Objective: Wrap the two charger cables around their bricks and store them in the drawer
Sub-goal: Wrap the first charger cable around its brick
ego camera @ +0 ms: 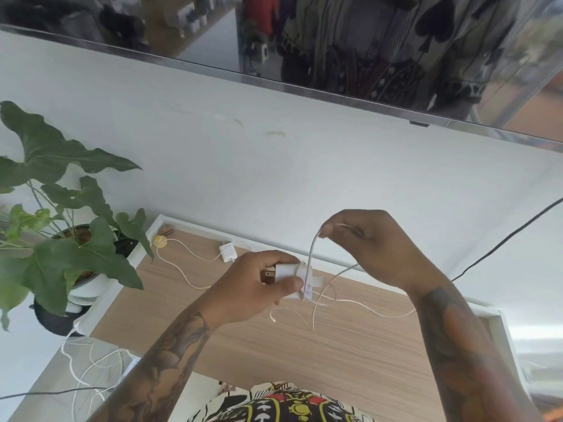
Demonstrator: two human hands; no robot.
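Bright daylight, soft blur, fisheye edges

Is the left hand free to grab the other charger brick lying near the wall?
Probably not yet. The left hand is gripping a white charger brick while the right hand winds its cable. The second brick lies unobstructed on the wooden surface.

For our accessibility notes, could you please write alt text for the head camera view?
A left hand grips a white charger brick while the right hand pinches its cable, winding it. A second charger lies on the wooden tabletop, beside a potted plant.
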